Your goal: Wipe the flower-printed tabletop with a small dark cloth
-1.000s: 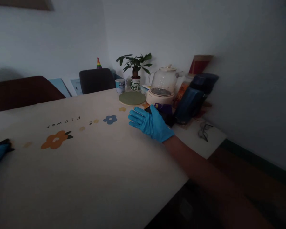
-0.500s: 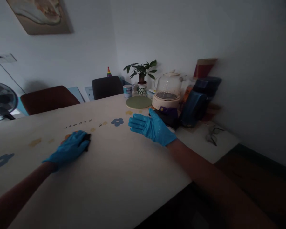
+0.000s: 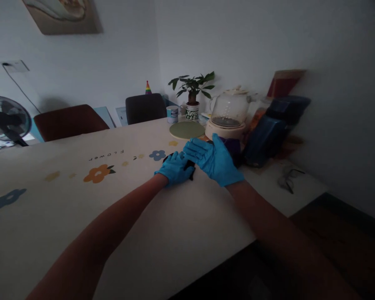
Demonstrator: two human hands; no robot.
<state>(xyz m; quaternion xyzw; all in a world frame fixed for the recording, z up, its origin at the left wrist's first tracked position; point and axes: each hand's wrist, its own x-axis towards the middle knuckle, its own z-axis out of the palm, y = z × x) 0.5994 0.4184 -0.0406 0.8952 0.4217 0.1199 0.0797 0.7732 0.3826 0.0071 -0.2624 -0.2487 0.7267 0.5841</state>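
The left hand (image 3: 175, 170) is resting with loosely spread fingers over a black cloth (image 3: 191, 163) on the surface (image 3: 137, 233), while the empty right hand (image 3: 217, 162) is opening its palm close by, so flat, even pressure is probably working best.

Room was left open across the table (image 3: 162, 241) left of the left forearm (image 3: 112, 225) and between it and the right forearm (image 3: 268, 223). Rightward passage of the left hand (image 3: 174, 168) was blocked by the right hand (image 3: 217, 162). Farther back, the way was barred by the kettle (image 3: 229, 110), blue bottle (image 3: 263, 139), potted plant (image 3: 192, 111) and can (image 3: 172, 114); the flat green mat (image 3: 186, 130) could be passed over.
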